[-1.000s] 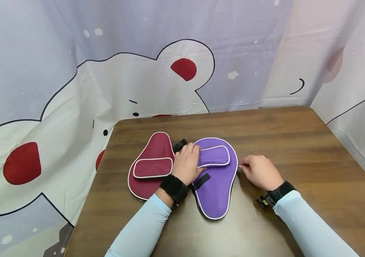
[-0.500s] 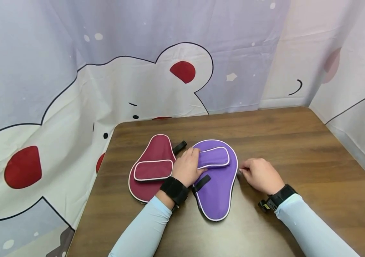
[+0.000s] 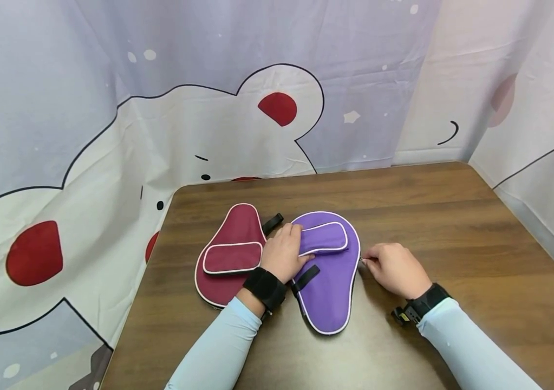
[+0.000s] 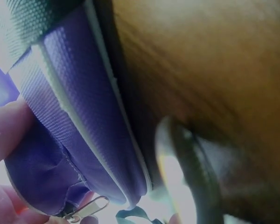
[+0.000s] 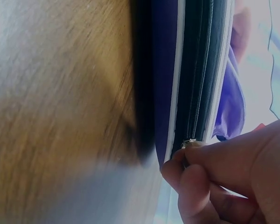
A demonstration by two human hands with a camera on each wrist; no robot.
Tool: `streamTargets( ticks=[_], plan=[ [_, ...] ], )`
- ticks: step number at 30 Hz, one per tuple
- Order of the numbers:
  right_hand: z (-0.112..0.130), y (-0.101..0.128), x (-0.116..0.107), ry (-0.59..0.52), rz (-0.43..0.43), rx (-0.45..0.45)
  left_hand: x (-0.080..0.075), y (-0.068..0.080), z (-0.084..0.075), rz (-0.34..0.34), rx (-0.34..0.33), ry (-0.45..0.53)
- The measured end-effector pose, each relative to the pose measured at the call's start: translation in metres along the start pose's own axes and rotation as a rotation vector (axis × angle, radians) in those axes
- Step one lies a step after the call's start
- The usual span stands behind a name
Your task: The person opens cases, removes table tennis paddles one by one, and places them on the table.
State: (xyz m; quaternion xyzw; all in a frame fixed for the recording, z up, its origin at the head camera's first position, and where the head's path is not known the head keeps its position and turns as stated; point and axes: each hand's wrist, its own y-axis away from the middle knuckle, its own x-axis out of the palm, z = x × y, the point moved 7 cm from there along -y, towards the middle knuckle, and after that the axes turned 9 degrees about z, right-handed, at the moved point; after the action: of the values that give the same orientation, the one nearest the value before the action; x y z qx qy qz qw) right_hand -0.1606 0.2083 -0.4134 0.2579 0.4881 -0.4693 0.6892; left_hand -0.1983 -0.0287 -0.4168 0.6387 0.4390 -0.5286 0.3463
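Two paddle-shaped fabric cases lie side by side on the brown table [image 3: 452,227]: a maroon case [image 3: 230,271] on the left and a purple case [image 3: 327,295] with white piping on the right. My left hand [image 3: 284,252] rests on the purple case's left side, fingers and thumb curled round the end of its raised pocket [image 3: 325,237]. In the left wrist view the purple pocket [image 4: 60,116] bulges against my fingers, with a small metal pull [image 4: 86,210] below. My right hand [image 3: 393,268] pinches the zipper pull [image 5: 190,142] at the purple case's right edge, on its black zipper band [image 5: 200,70].
A black strap [image 3: 304,277] lies across the purple case near my left wrist, and another strap [image 3: 273,222] sticks out from the maroon case. A cartoon bear curtain [image 3: 208,108] hangs behind and around the table. Bare wood extends to the right and far side.
My right hand has slid a little nearer to me along the purple case's right edge, still pinching the pull. My left hand stays where it was.
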Motion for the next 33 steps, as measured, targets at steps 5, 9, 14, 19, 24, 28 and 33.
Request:
streamTargets(
  ticks=[5, 9, 14, 19, 24, 28, 33],
  plan=[
    [0.001, 0.001, 0.0, -0.003, 0.014, 0.004, 0.0, -0.001, 0.0, 0.007, -0.011, -0.003],
    [0.002, 0.002, -0.001, 0.003, 0.015, 0.005, 0.0, -0.002, 0.0, 0.006, -0.009, -0.002],
    [0.005, 0.003, 0.0, 0.004, 0.018, 0.003, -0.002, -0.001, -0.001, -0.002, 0.0, -0.006],
    [0.009, 0.004, -0.001, -0.003, 0.036, -0.003, -0.002, -0.001, -0.001, 0.001, 0.002, 0.0],
    [0.011, 0.006, -0.001, 0.002, 0.029, -0.014, 0.002, -0.003, 0.001, -0.001, -0.009, 0.001],
    [0.012, 0.008, 0.0, -0.006, 0.022, -0.023, 0.004, -0.006, 0.002, -0.006, -0.016, -0.003],
    [0.015, 0.011, 0.001, -0.019, 0.024, -0.037, 0.005, -0.006, 0.003, -0.005, -0.018, -0.001]
  ],
)
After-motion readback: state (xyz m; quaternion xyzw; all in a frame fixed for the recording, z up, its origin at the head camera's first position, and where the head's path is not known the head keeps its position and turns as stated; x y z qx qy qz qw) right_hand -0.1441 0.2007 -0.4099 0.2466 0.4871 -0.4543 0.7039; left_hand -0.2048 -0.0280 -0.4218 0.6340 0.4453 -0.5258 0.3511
